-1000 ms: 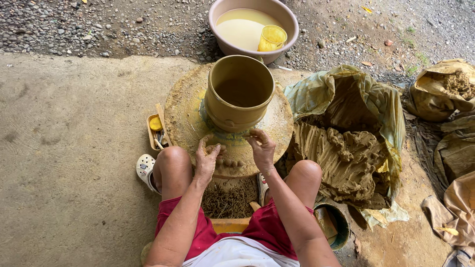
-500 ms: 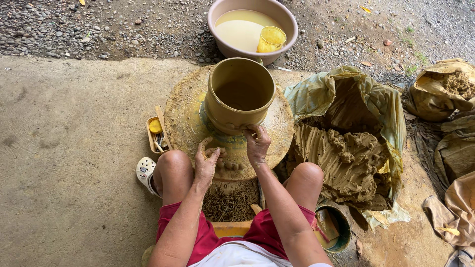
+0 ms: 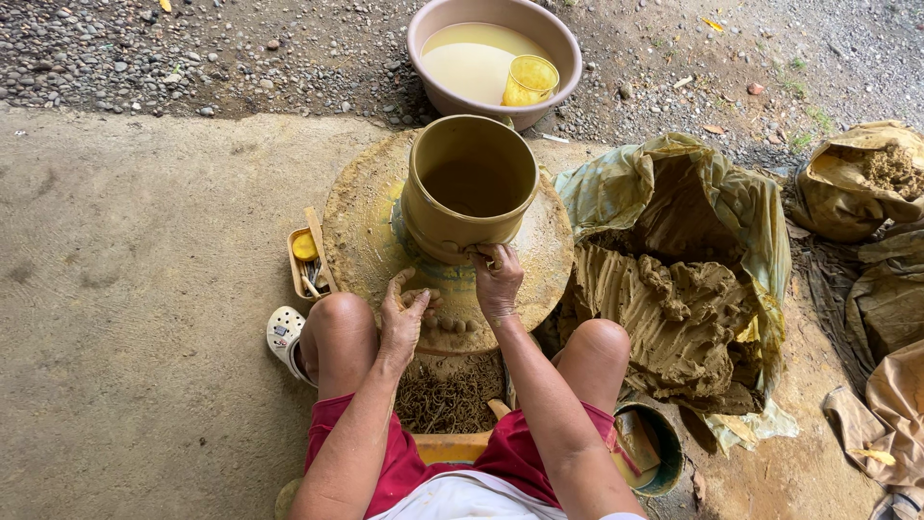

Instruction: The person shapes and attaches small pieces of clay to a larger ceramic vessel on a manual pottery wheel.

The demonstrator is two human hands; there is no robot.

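Bare concrete (image 3: 135, 289) is seen underfoot, with gravel (image 3: 192, 58) beyond it, and a clay-smeared wheel (image 3: 366, 231) is set between the seated person's knees. The right hand (image 3: 498, 279) is pressed against the lower wall of the wet clay pot (image 3: 469, 188), fingers curled narrowly at the base where it meets the wheel; nothing separate appears to be gripped. The left hand (image 3: 402, 323) is held lower, at the near edge of the wheel, fingers loosely bent and partly open over a row of small clay lumps (image 3: 452, 325); whether one is pinched cannot be told. The pot stands upright near the middle of the wheel, its mouth wide and its wall thick.

For the base to be worked well, pressure is best kept light and even, so that the soft wall is not dented or pushed off centre, and the wrist is best steadied against the knee or wheel.

Further out, a small tray of tools (image 3: 306, 260) lies just left of the wheel, touching its rim. A heap of raw clay on a plastic sheet (image 3: 664, 308) lies at the right. A pink basin of cloudy water (image 3: 481, 58) with a yellow cup (image 3: 530, 81) in it stands behind the pot. Clay shavings (image 3: 448, 395) are scattered below the wheel, and sacks (image 3: 857, 183) lie far right.
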